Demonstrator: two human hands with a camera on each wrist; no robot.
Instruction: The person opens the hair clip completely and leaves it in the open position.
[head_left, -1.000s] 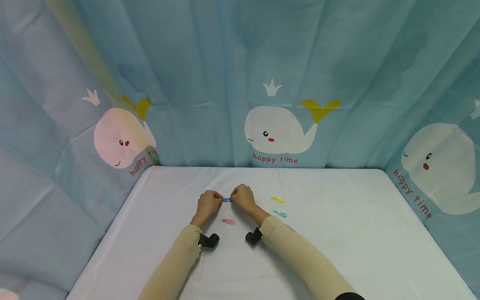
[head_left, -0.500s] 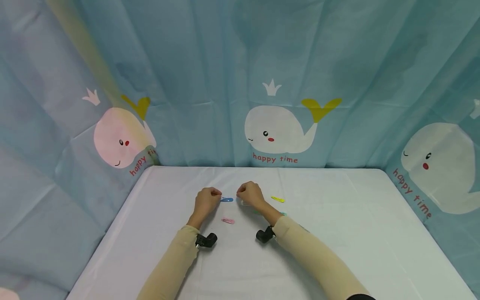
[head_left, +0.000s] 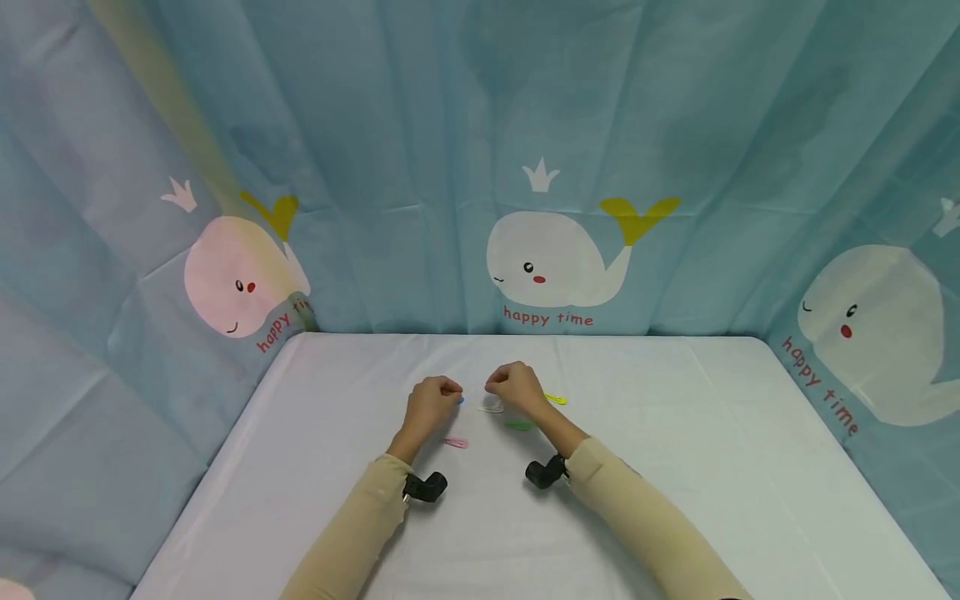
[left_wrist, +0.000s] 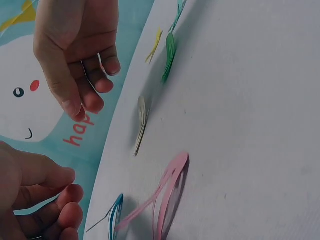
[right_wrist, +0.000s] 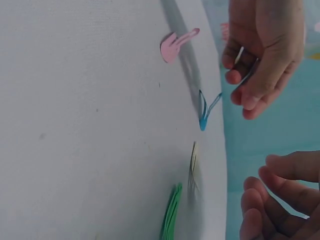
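My left hand (head_left: 431, 406) hovers over the blue hair clip (right_wrist: 203, 121), its fingers loosely curled with nothing between them. The clip lies on the white cloth with its two arms spread apart; in the head view the hand covers most of it. To the right, my right hand (head_left: 519, 389) is also raised and holds nothing, thumb and fingers loosely bent. Just below its fingertips in the head view is a white hair clip (head_left: 491, 409), with a green hair clip (head_left: 519, 425) beside the wrist. A pink hair clip (head_left: 456, 442) rests nearer the body.
A yellow hair clip (head_left: 556, 399) lies right of the right hand. The teal hair clip (left_wrist: 177, 15) shows in the left wrist view but is hidden by the right arm in the head view. A blue whale-print curtain (head_left: 420, 267) hangs behind the white table (head_left: 712, 467).
Both hands have come off the blue clip. The right hand has drawn away to the right, uncovering the white and green clips; the left backed off, then shifted right over the blue one.
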